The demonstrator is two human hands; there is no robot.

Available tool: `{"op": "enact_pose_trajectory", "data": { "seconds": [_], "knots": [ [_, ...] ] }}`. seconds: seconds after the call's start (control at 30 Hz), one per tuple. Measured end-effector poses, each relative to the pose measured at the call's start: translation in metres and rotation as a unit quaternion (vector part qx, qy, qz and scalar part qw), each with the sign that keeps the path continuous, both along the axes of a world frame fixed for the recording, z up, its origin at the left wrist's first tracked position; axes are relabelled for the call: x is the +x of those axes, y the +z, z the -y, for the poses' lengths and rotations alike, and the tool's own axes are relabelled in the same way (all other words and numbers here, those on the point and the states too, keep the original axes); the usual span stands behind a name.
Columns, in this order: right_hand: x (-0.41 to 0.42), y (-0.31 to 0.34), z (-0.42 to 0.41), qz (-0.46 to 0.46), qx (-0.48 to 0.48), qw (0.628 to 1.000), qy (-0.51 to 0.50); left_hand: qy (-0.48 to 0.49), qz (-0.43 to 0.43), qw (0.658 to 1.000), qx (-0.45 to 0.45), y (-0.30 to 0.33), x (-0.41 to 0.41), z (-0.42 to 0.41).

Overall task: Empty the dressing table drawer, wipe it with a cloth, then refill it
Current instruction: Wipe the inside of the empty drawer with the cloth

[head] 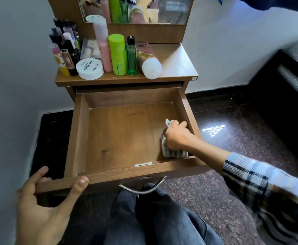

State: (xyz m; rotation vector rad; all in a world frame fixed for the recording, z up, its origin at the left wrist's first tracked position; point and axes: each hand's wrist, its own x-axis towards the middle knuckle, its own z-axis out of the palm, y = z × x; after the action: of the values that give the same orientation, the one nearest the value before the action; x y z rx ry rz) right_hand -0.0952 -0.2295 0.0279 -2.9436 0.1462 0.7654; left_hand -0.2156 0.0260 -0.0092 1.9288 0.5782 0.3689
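The cloth (173, 153) is gripped in the curled fingers of the right hand (177, 137) at the front right corner of the bare drawer (127, 135). Its front left corner is clasped by the left hand (38, 206). Corners should be wiped firmly, with the drawer steadied.

Cloth (173, 153) mostly hidden (under the right hand (177, 137)).

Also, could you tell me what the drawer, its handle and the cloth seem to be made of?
Drawer: wood-grain board, probably laminate, with a slight sheen. Handle: shiny curved metal, likely chrome-plated. Cloth: soft striped woven fabric, crumpled under the right hand.
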Motion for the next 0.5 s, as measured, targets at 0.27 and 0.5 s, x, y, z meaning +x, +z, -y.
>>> {"op": "enact_pose_trajectory", "data": {
  "seconds": [0.27, 0.5],
  "knots": [
    [0.064, 0.017, -0.001, 0.09, 0.071, 0.992, -0.052, 0.009, -0.011, 1.0, 0.022, 0.001, 0.001, -0.001],
    [0.039, 0.008, -0.001, 0.016, -0.015, 1.0, 0.005, 0.016, -0.03, 0.999, 0.004, 0.002, 0.001, -0.001]
  ]
}}
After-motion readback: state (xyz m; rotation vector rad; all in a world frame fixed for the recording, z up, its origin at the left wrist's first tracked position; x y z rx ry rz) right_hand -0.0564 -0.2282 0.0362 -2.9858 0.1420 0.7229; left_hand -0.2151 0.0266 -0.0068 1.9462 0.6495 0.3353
